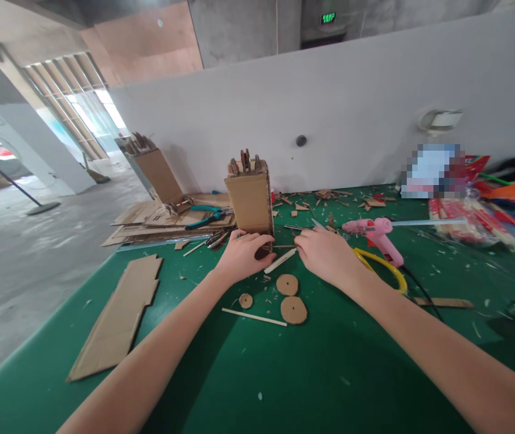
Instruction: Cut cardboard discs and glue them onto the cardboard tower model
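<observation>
A tall cardboard box (251, 202) stands upright, with cardboard pieces sticking out of its top. At its foot is my left hand (243, 256), fingers curled against the lower front and thumb bent in below. Across the small gap, my right hand (323, 253) has its fingers drawn together near the tip of a flat pale strip (280, 261). What those fingers pinch, if anything, is hidden. A thin stick (283, 246) spans between both hands. Closer to me lie two larger cardboard discs (293, 310), a smaller disc (245, 301) and a thin wooden stick (254, 317).
To the right lie a pink glue gun (377, 234), a yellow ring (395, 274) and bagged craft supplies (456, 220). Teal-handled pliers (205, 216) rest by stacked cardboard (149, 226) and another box (160, 175). A notched cardboard sheet (115, 319) lies left. Scraps litter the back.
</observation>
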{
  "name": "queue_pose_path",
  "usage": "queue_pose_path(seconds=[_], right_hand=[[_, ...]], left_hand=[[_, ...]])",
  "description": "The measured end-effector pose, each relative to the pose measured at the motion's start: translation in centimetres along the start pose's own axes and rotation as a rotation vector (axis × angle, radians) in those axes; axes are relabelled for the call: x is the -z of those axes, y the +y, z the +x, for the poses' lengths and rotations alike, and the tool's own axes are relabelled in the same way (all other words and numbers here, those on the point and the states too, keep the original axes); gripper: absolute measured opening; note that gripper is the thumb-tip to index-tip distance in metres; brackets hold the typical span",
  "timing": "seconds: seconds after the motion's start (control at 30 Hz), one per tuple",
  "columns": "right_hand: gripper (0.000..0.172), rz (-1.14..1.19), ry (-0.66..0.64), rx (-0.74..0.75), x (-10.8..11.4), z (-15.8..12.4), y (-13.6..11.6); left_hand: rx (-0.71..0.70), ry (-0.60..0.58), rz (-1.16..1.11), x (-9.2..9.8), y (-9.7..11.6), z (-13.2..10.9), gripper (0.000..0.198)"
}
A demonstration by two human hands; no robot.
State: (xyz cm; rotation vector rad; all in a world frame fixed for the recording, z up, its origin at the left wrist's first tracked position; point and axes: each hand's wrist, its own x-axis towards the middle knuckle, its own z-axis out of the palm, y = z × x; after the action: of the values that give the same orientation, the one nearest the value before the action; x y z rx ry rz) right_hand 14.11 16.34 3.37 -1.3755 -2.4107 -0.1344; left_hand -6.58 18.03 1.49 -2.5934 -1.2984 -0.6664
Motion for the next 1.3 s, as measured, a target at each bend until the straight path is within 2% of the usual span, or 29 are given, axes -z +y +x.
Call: queue_pose_path(seconds=[0.1,0.23,0.37,0.47,0.6,0.63,0.7,0.8,0.83,0.87,0.93,0.97,1.03,1.13,1.2,1.3], right_hand=[[0.02,-0.042,-0.061,-0.035,0.3,0.2,0.2],[0.025,-0.053,-0.18,-0.081,1.5,0.5,1.8],[0.032,-0.048,-0.198,-0.118,3.4,0.4,2.2],[0.035,-0.067,-0.121,-0.166,5.1,0.3,1.1],[0.027,-0.191,0.16,-0.192,7.2,0.2,-0.3],[0.028,-0.208,0.205,-0.201,7.6,0.2,-0.4],[0.028,-0.211,0.25,-0.221,8.2,0.1,-0.5],[0.027,-0.162,0.225,-0.232,8.7,0.1,-0.4],[0.027,-0.143,0.208,-0.229,8.8,0.1,-0.4],[0.028,-0.125,0.191,-0.225,8.8,0.2,-0.5],[0.029,-0.092,0.167,-0.215,8.7,0.2,-0.6],[0.029,-0.076,0.164,-0.206,8.6,0.3,-0.7],[0.028,-0.048,0.163,-0.186,8.5,0.3,-0.6],[0.029,0.001,0.168,-0.152,8.2,0.1,-0.3],[0.03,0.04,0.169,-0.14,8.0,-0.2,-0.1],[0.027,0.081,0.209,-0.114,7.3,-1.0,0.1]], left_hand=[[0.0,0.003,-0.011,0.0,0.1,0.0,0.026],[0.008,0.01,-0.03,0.1,-0.2,-0.2,0.023],[0.032,0.021,-0.061,0.0,-0.5,-0.3,0.026],[0.07,0.044,-0.096,-0.2,0.1,-0.2,0.028],[0.116,0.088,-0.174,0.4,1.8,0.1,0.034],[0.126,0.121,-0.218,0.9,2.0,0.1,0.034],[0.171,0.268,-0.331,1.9,1.6,0.4,0.028],[0.362,0.606,-0.38,3.1,-1.1,0.9,0.022],[0.455,0.687,-0.445,3.3,-2.3,1.3,0.028],[0.519,0.687,-0.553,3.3,-3.5,1.6,0.042],[0.581,0.515,-0.821,3.0,-5.7,2.5,0.076],[0.584,0.4,-0.947,2.7,-6.6,2.9,0.085],[0.527,0.224,-1.096,2.2,-7.4,3.6,0.095],[0.333,-0.004,-1.24,1.9,-6.9,4.1,0.103],[0.268,-0.059,-1.217,2.2,-5.8,3.9,0.102],[0.322,-0.029,-1.001,2.9,-3.8,3.2,0.076]])
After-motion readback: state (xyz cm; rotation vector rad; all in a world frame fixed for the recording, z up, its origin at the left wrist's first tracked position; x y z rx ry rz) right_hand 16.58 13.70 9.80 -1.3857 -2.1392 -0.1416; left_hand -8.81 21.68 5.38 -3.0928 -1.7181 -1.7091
